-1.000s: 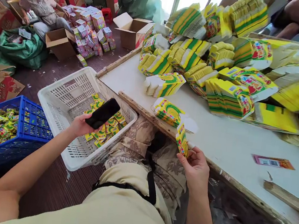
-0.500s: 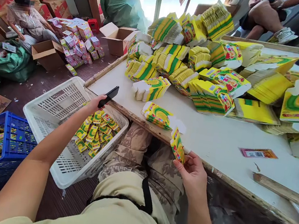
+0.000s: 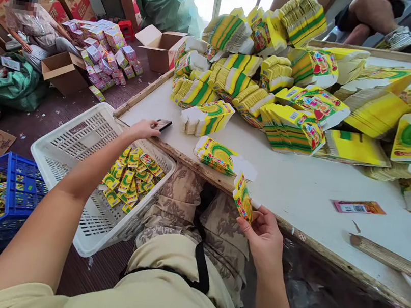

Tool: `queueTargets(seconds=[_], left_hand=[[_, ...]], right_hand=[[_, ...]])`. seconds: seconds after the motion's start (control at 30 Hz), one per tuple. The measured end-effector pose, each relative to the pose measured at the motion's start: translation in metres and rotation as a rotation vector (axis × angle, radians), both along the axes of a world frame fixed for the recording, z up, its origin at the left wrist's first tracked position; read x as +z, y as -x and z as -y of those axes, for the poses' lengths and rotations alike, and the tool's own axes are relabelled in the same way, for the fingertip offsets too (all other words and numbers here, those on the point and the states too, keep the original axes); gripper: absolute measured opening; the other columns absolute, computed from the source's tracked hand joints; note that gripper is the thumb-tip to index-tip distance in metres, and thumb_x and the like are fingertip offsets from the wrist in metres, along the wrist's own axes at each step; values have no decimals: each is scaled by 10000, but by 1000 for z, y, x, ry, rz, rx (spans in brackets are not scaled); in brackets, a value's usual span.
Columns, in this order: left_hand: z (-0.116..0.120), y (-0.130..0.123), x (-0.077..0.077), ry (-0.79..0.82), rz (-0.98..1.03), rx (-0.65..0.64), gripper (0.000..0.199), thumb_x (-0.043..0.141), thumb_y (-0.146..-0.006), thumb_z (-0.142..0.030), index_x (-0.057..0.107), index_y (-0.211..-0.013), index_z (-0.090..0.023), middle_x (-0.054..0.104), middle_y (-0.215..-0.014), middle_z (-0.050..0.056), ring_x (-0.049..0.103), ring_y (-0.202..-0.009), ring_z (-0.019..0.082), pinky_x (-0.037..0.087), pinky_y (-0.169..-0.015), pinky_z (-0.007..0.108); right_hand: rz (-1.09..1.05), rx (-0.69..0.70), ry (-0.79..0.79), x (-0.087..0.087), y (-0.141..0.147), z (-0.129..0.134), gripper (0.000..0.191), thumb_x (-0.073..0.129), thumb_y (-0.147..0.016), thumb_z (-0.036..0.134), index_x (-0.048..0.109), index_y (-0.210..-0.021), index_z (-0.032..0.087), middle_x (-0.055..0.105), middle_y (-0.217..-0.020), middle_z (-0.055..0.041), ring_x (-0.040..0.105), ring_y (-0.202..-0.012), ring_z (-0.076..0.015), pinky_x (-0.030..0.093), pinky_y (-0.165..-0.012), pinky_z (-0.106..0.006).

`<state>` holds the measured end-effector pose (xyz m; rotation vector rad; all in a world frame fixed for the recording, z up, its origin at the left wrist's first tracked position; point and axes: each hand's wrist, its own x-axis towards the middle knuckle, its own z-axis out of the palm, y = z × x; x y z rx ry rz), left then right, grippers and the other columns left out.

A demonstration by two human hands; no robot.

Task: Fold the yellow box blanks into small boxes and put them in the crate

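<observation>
My left hand (image 3: pixel 144 130) is at the near left edge of the table, its fingers closed on a dark phone (image 3: pixel 163 125) that lies low over the white top. I cannot tell whether the phone rests fully on it. Between the thumb and fingers of my right hand (image 3: pixel 266 235) is a small yellow-green carton (image 3: pixel 243 199), tilted, held at the table's front edge. Just beyond it lies a stack of flat cartons (image 3: pixel 216 155) with white flaps. Another bundle of cartons (image 3: pixel 207 118) stands behind that stack.
A large heap of bundled cartons (image 3: pixel 236 79) covers the back of the table (image 3: pixel 282 178). Below left are a white basket (image 3: pixel 89 247) and a blue crate (image 3: pixel 26 189), both holding small cartons. A wooden stick (image 3: pixel 387 256) lies at right. A person (image 3: pixel 36 20) sits at far left.
My left hand has moved right and forward with the phone, from above the basket to the table edge, and the phone has tipped flatter. My right hand still holds the carton, almost unmoved.
</observation>
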<state>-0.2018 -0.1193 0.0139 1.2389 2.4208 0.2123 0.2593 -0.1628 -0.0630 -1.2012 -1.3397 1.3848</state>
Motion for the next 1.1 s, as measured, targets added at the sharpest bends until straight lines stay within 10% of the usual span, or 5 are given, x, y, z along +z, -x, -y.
queueTargets(seconds=[0.4, 1.1], left_hand=[[0, -22, -7, 116, -267, -190, 830, 614, -726, -623, 465, -1429, -207, 550, -1300, 166, 583, -1155, 375, 450, -956, 405], [7, -30, -12, 79, -322, -96, 830, 548, -746, -723, 494, -1402, -217, 637, -1239, 183, 592, -1147, 365, 447, -916, 399]], right_hand=[[12, -38, 38, -4, 0, -8, 556, 843, -623, 412, 615, -1089, 213, 675, -811, -14, 611, -738, -186, 495, -670, -318], [-61, 46, -3, -16, 18, -6, 560, 834, -642, 480, 627, -1089, 216, 712, -774, -37, 671, -721, -221, 551, -642, -331]])
